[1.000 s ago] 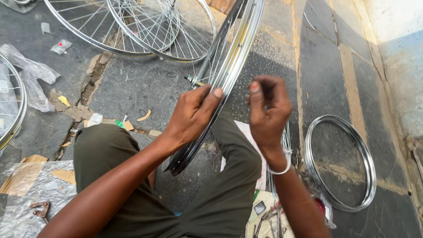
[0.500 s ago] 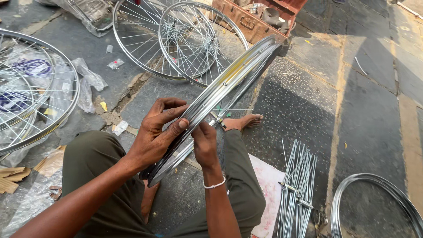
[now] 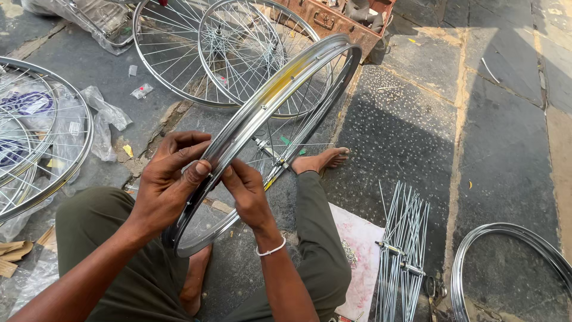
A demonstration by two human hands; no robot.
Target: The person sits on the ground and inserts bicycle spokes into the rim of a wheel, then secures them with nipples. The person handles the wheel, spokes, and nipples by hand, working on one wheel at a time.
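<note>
The left hand (image 3: pixel 170 179) gripped the chrome wheel rim (image 3: pixel 268 113) at its near edge; the right hand (image 3: pixel 247 194) pinched the same edge. The rim stood tilted over the lap. Open paving (image 3: pixel 500 149) lay rightward.

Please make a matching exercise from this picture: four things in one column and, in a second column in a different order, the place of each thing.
Things:
1. wheel rim in work
2. bundle of loose spokes
3. bare rim
4. brown metal box

Places:
a. on the ground at the lower right corner
b. at the top, behind the finished wheels
c. held between the left hand and right hand
d. beside the pale sheet, right of the knee

Pairs: 1-c, 2-d, 3-a, 4-b
</note>
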